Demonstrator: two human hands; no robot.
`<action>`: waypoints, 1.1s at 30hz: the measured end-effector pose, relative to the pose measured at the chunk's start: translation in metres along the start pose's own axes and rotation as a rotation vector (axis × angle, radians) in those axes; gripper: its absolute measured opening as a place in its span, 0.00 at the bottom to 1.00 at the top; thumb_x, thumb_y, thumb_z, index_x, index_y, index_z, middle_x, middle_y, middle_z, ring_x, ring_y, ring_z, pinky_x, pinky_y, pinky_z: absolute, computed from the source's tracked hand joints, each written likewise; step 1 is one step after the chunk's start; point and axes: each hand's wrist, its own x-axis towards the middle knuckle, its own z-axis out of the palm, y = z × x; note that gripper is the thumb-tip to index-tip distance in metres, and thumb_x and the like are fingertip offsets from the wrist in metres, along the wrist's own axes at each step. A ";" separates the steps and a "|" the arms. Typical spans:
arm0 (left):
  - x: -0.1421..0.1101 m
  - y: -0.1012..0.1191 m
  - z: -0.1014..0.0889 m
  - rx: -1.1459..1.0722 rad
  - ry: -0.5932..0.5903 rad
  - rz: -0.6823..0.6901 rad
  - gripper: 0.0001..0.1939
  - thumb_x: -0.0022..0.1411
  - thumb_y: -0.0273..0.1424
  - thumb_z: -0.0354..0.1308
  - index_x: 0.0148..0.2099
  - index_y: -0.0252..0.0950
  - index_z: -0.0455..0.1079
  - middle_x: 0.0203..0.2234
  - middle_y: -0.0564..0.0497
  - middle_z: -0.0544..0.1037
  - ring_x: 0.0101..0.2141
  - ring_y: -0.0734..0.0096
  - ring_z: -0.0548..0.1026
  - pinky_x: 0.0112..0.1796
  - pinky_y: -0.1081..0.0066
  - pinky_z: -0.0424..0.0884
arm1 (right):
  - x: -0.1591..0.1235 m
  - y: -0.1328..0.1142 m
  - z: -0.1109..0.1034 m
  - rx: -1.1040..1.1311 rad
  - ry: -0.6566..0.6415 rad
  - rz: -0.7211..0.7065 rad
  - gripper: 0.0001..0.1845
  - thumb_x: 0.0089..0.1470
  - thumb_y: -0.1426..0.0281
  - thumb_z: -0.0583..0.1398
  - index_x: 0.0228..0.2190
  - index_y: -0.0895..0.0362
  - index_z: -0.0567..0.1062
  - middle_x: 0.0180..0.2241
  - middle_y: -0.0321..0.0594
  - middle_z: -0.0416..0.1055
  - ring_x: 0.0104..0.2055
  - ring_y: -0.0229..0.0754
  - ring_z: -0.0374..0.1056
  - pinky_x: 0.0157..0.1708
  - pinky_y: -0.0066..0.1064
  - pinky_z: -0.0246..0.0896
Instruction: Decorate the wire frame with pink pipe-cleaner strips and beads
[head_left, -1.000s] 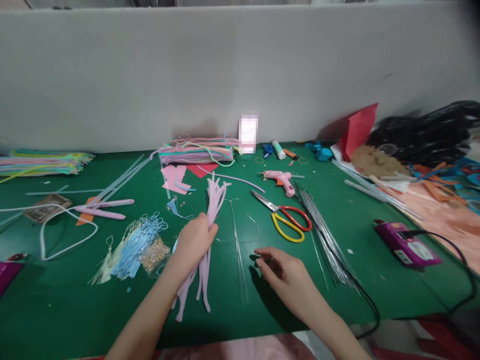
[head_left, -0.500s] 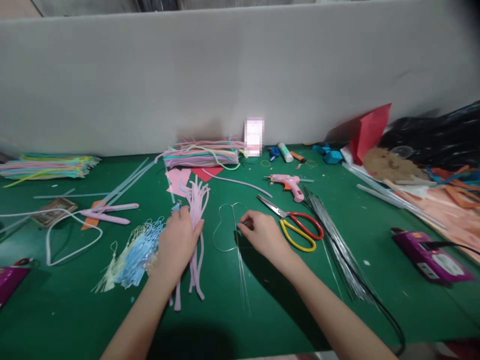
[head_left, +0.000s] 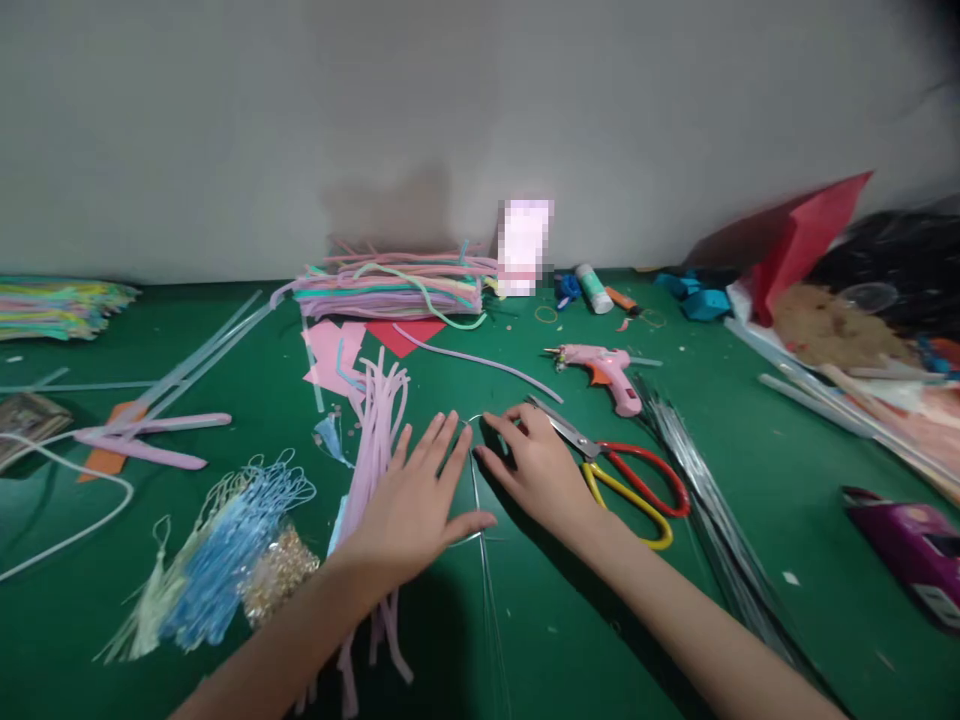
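My left hand (head_left: 412,505) is spread flat with its fingers apart, lying over the left side of a thin wire shape (head_left: 475,482) on the green table. Its forearm crosses a bundle of lilac pipe cleaners (head_left: 381,410). Most of the wire's looped outline is hidden beneath my hands, while its straight strands run down toward me. My right hand (head_left: 544,470) rests at the wire's right side, thumb and index finger apart near its top. Just right of that hand lie scissors (head_left: 636,478) with one red and one yellow handle.
A pink glue gun (head_left: 600,368) and a bundle of metal wires (head_left: 701,480) lie to the right. Blue tassels (head_left: 236,550) and gold beads (head_left: 281,575) are at left. More pipe cleaners (head_left: 390,290) are stacked by the grey wall, near a glue stick (head_left: 594,290).
My left hand has left the lilac pipe cleaners and moved right, spreading over the wire. My right hand's fingers have uncurled toward the wire's top. The view has tilted down and closer.
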 end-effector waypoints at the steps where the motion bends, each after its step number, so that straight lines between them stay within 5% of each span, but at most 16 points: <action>1: 0.000 0.002 0.003 0.021 0.005 0.001 0.45 0.63 0.58 0.45 0.70 0.29 0.49 0.68 0.33 0.51 0.67 0.45 0.48 0.61 0.42 0.51 | -0.001 0.002 0.003 0.004 0.024 0.000 0.19 0.60 0.67 0.57 0.50 0.63 0.73 0.40 0.51 0.69 0.44 0.51 0.67 0.45 0.42 0.68; 6: -0.004 0.005 0.010 0.080 0.106 0.057 0.43 0.63 0.56 0.48 0.68 0.28 0.55 0.66 0.27 0.53 0.65 0.39 0.52 0.58 0.40 0.58 | 0.001 0.007 0.001 0.034 0.034 0.020 0.17 0.61 0.70 0.55 0.48 0.64 0.75 0.37 0.49 0.70 0.38 0.46 0.69 0.40 0.38 0.69; 16: -0.005 0.007 0.009 0.063 0.213 0.060 0.37 0.65 0.50 0.50 0.65 0.27 0.61 0.64 0.24 0.58 0.63 0.37 0.57 0.57 0.40 0.60 | 0.031 0.007 -0.008 -0.030 -0.063 -0.172 0.15 0.58 0.75 0.57 0.43 0.55 0.81 0.40 0.49 0.68 0.41 0.49 0.61 0.41 0.42 0.65; 21: -0.004 0.007 0.009 0.052 0.222 0.054 0.34 0.67 0.47 0.49 0.65 0.27 0.60 0.64 0.26 0.57 0.64 0.39 0.56 0.58 0.40 0.60 | 0.035 0.007 -0.008 0.051 0.009 -0.089 0.16 0.58 0.74 0.57 0.46 0.59 0.78 0.41 0.49 0.68 0.44 0.49 0.63 0.45 0.43 0.64; 26: -0.004 0.008 0.009 0.049 0.263 0.048 0.33 0.66 0.45 0.52 0.64 0.26 0.62 0.63 0.24 0.58 0.64 0.36 0.56 0.57 0.41 0.62 | 0.045 0.007 -0.006 0.108 -0.169 0.006 0.09 0.57 0.69 0.61 0.39 0.57 0.80 0.39 0.46 0.70 0.45 0.49 0.64 0.45 0.41 0.64; 33: -0.006 0.008 0.010 -0.024 0.294 0.054 0.27 0.66 0.44 0.53 0.55 0.23 0.67 0.63 0.21 0.58 0.63 0.34 0.56 0.56 0.40 0.62 | 0.060 0.014 -0.010 0.207 -0.338 0.073 0.09 0.56 0.75 0.59 0.39 0.59 0.78 0.41 0.47 0.73 0.47 0.47 0.65 0.50 0.41 0.59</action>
